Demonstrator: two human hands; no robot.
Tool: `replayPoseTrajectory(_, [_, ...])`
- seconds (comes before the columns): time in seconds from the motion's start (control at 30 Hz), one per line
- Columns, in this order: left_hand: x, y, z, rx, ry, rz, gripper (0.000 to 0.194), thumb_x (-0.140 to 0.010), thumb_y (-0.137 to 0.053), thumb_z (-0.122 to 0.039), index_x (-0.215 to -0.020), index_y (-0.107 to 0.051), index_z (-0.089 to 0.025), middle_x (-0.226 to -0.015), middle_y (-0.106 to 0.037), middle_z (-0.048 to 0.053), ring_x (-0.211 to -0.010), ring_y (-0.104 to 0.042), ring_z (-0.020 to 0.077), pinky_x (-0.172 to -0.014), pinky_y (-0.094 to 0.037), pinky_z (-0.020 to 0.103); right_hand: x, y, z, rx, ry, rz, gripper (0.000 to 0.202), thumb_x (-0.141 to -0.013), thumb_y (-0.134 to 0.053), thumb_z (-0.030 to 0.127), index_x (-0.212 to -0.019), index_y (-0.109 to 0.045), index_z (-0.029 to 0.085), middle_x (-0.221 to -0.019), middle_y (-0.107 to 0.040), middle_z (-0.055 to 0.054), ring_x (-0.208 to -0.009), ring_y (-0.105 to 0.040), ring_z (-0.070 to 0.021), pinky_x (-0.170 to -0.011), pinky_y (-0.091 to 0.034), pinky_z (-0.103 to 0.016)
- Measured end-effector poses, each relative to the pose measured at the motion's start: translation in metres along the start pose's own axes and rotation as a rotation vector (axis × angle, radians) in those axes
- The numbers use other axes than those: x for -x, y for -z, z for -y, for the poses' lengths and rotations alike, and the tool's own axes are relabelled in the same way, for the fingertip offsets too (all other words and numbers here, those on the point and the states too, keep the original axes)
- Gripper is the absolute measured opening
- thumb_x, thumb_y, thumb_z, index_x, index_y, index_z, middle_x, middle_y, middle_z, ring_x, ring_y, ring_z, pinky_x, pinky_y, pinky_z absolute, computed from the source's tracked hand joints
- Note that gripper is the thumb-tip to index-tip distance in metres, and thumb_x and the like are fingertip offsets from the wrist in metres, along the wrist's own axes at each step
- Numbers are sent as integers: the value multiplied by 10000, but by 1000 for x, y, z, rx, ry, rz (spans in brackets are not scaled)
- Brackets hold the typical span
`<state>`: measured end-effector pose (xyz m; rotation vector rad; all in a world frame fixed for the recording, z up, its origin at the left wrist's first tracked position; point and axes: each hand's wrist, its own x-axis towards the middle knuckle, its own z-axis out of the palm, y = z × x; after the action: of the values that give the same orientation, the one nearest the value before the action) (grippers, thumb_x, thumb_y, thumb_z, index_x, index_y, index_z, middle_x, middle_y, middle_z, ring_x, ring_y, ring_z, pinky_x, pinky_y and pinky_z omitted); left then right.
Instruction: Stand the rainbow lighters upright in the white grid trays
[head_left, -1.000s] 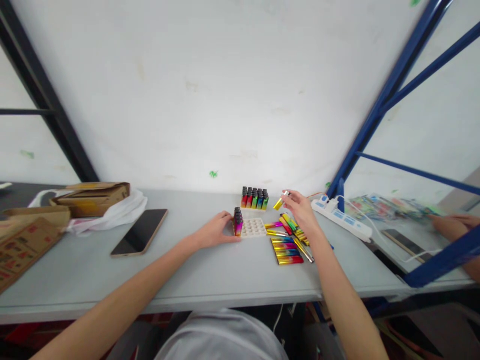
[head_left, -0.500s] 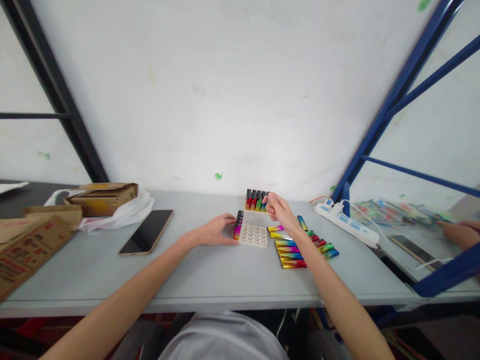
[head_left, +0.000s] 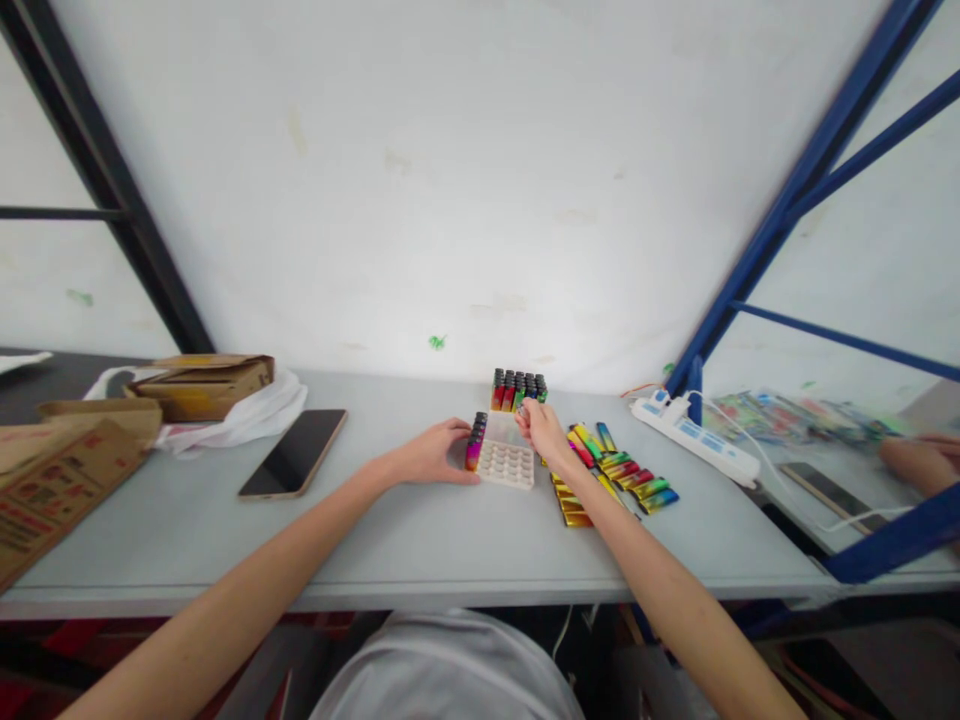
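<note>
One view, from the head, shows the left hand (head_left: pixel 429 456) at the left side of a pale tray (head_left: pixel 507 467) with round cells; its thumb and fingers are parted in a C, the thumb toward the near corner and the fingers toward the far end, with a row of dark-topped lighters (head_left: pixel 473 456) between; I cannot tell whether they press on it.

That row stands upright along the tray's left edge, its long line running away from the person; the bare cells lie to its right, between the two hands.

The right hand (head_left: pixel 546 432) comes in from the right, its fingertips drawn together above the tray's far right part, over a translucent section (head_left: pixel 500 433); they seem to pinch a lighter (head_left: pixel 521 409), though only a small shiny bit shows and its long axis cannot be read; the bare cells lie toward the person from this grip, slightly to the left, while the standing row lies farther left and closer to the left hand.

Just beyond the right fingertips, a block of upright lighters (head_left: pixel 508 393) stands near the wall (head_left: pixel 480 200); loose lighters (head_left: pixel 619 466) lie flat to the tray's right, some partly hidden by the right forearm.
</note>
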<state>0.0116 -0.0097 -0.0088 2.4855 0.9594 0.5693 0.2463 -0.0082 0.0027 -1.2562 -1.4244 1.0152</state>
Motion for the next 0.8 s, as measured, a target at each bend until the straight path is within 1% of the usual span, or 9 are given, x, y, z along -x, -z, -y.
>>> replayPoseTrajectory(0.17, [0,0,0,0,0,-8,677,-702,-806,-561,-1232,-670,-162,-1331,-613,134,-1217,-579,324,-1094,-442,409,1,-3,2,-70,-84,4,518,-926,-370,585,-544,-349,236,-435,-282,62,-399,-226,-94,-427,-178,-259])
replayPoseTrajectory(0.3, [0,0,-2,-8,4,-9,681,-703,-808,-552,-1237,-664,-153,-1327,-615,140,-1209,-585,327,-1090,-445,412,2,-5,0,-37,-9,-16,479,-937,-350,528,-555,-330,240,-445,-286,57,-407,-223,-99,-434,-197,-265])
replayPoseTrajectory(0.4, [0,1,-4,-21,2,-11,670,-707,-805,-555,-1225,-667,-154,-1314,-620,140,-1202,-591,324,-1082,-451,401,3,-4,-2,-9,48,-30,470,-941,-354,545,-584,-347,239,-469,-301,52,-429,-235,-105,-442,-204,-267])
replayPoseTrajectory(0.47, [0,1,-4,-34,6,-11,668,-708,-800,-563,-1219,-670,-153,-1310,-622,137,-1200,-596,324,-1075,-455,386,3,-3,-4,-26,39,-4,485,-939,-366,580,-597,-361,236,-480,-294,53,-436,-234,-106,-442,-197,-266])
replayPoseTrajectory(0.53, [0,1,-4,-38,11,-11,669,-707,-797,-572,-1216,-672,-155,-1307,-624,135,-1197,-600,323,-1072,-457,378,1,-2,-6,-69,13,29,519,-934,-371,643,-626,-412,227,-494,-276,60,-430,-224,-102,-435,-186,-260])
replayPoseTrajectory(0.6, [0,1,-4,-31,10,-15,665,-707,-797,-572,-1217,-674,-163,-1307,-626,132,-1189,-604,321,-1068,-460,382,-2,-1,-8,-114,22,51,565,-922,-355,718,-720,-514,216,-521,-277,70,-422,-226,-100,-427,-194,-252])
replayPoseTrajectory(0.67, [1,0,-3,-26,7,-15,660,-712,-794,-570,-1225,-672,-172,-1316,-624,129,-1185,-604,320,-1066,-461,391,-5,-1,-11,-131,101,50,592,-916,-346,751,-895,-593,213,-560,-325,70,-434,-287,-106,-431,-253,-245])
replayPoseTrajectory(0.73, [1,0,-3,-26,5,-10,658,-717,-788,-573,-1228,-672,-174,-1322,-624,127,-1186,-604,321,-1062,-463,391,-7,-2,-15,-95,202,30,570,-920,-386,730,-1045,-600,217,-629,-431,50,-506,-419,-123,-472,-360,-243])
replayPoseTrajectory(0.8, [1,0,-4,-27,7,-11,669,-710,-788,-580,-1223,-672,-166,-1317,-630,130,-1187,-607,327,-1061,-464,390,-7,-3,-18,-25,267,27,511,-924,-446,678,-1104,-580,218,-743,-552,15,-642,-551,-145,-568,-464,-257])
